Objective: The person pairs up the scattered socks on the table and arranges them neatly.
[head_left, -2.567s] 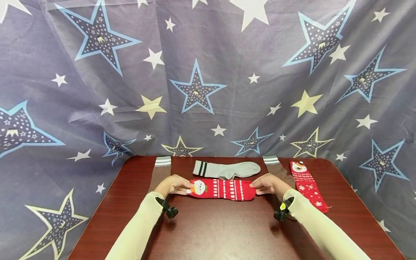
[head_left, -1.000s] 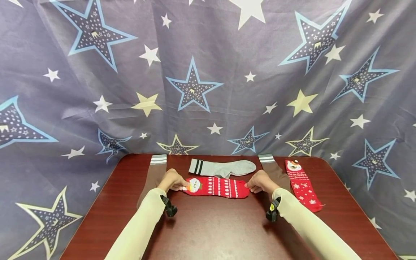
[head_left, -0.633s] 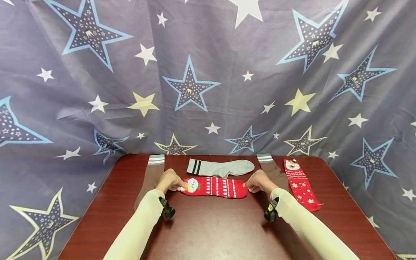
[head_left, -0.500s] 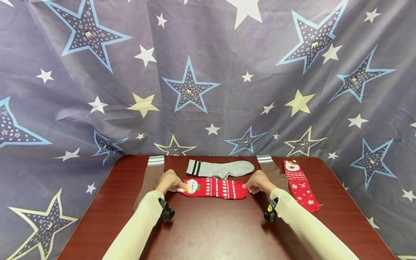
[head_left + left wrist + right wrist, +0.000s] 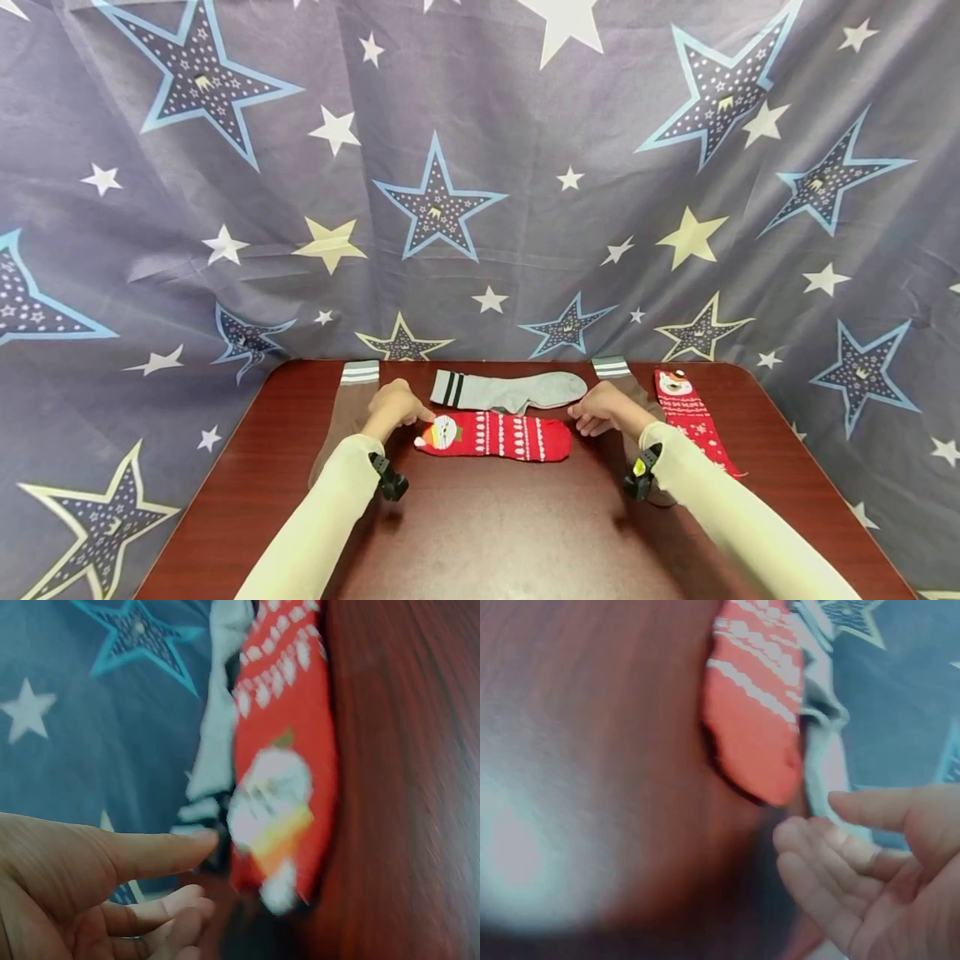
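A red patterned sock (image 5: 502,436) with a white cat-like face lies flat across the middle of the table. Just beyond it lies a grey sock (image 5: 525,391) with two black stripes. My left hand (image 5: 395,408) is at the face end of the red sock, thumb and fingers apart and holding nothing in the left wrist view, where that sock (image 5: 285,772) shows beside the thumb. Off the plain red end, my right hand (image 5: 603,408) has its fingers parted from the sock (image 5: 754,742), with nothing between them.
A brown sock (image 5: 351,417) with a grey striped cuff lies left, partly behind the left hand. Another brown sock (image 5: 626,385) lies under the right hand. A second red sock (image 5: 690,408) is at the far right, partly hidden by the sleeve. A star-print curtain (image 5: 480,208) hangs behind the table (image 5: 480,533).
Both hands have let go of the red sock's ends and moved slightly off it. Earlier, the sock shifted a little left in view with everything else; it now lies flat.
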`<state>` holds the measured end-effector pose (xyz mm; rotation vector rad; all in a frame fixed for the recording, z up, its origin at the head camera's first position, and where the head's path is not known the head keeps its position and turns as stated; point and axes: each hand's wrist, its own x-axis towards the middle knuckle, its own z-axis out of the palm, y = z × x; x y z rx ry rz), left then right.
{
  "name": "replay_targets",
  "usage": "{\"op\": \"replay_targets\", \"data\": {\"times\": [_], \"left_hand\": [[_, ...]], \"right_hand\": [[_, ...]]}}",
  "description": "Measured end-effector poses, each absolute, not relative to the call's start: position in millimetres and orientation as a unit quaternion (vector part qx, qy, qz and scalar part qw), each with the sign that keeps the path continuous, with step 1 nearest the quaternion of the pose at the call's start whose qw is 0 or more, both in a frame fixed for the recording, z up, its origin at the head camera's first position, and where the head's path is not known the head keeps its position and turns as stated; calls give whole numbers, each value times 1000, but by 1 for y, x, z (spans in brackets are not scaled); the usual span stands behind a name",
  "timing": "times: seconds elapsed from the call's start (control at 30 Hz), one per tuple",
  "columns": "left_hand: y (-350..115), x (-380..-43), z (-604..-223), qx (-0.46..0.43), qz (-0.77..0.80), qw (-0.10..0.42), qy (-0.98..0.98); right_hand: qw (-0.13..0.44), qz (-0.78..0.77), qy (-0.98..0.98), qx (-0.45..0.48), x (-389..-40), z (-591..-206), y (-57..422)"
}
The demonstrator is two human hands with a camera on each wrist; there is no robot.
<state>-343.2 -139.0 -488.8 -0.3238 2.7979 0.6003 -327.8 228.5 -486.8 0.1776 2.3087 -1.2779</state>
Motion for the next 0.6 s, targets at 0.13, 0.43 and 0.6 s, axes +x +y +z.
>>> {"op": "replay_targets", "data": {"times": [0.13,0.43,0.6], "left_hand": [[-114,-342,-474,-77,273,88,955],[-28,-341,-460,37,596,192,778],[27,-337,-466,48,656,278,700]], "right_hand": [[266,-489,830,42,-333,-464,251],[277,-459,844,30,-340,-412,306],[272,-437,856,36,-339,-395,334]]}}
